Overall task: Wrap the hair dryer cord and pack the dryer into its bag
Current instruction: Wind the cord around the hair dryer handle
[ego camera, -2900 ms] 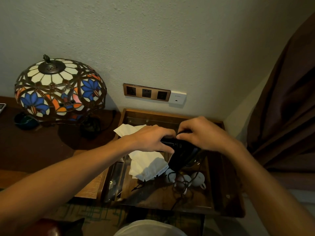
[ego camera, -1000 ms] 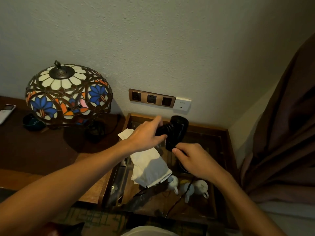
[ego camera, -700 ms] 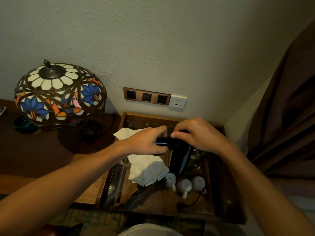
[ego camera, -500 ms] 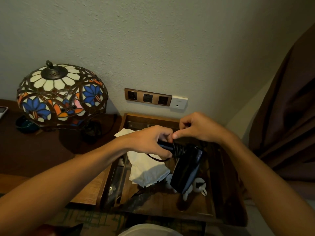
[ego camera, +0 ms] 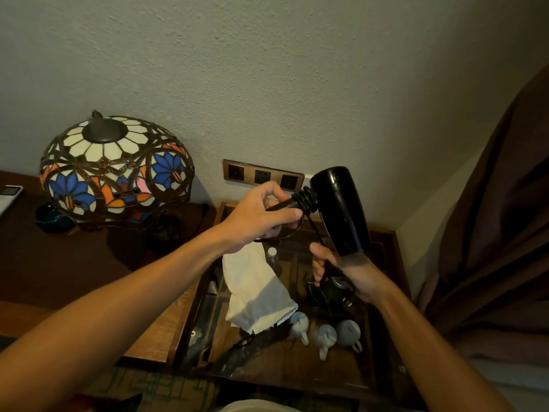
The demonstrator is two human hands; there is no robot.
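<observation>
I hold a black hair dryer (ego camera: 341,209) in the air over the glass-topped side table (ego camera: 383,364). My left hand (ego camera: 261,217) grips its handle, where several turns of black cord (ego camera: 307,199) are coiled next to the barrel. My right hand (ego camera: 341,270) is below the barrel, closed on the loose cord that runs down from the coil. A white cloth bag (ego camera: 255,289) lies flat on the table under my left wrist.
A stained-glass lamp (ego camera: 116,168) stands on the dark desk at left. Three small ceramic cups (ego camera: 325,333) sit on the table near the bag. A row of wall sockets (ego camera: 263,175) is behind the dryer. A brown curtain (ego camera: 499,233) hangs at right.
The dryer has been lifted and turned so its barrel points down to the right. My right hand moved from above the handle to below the barrel, drawing the cord down.
</observation>
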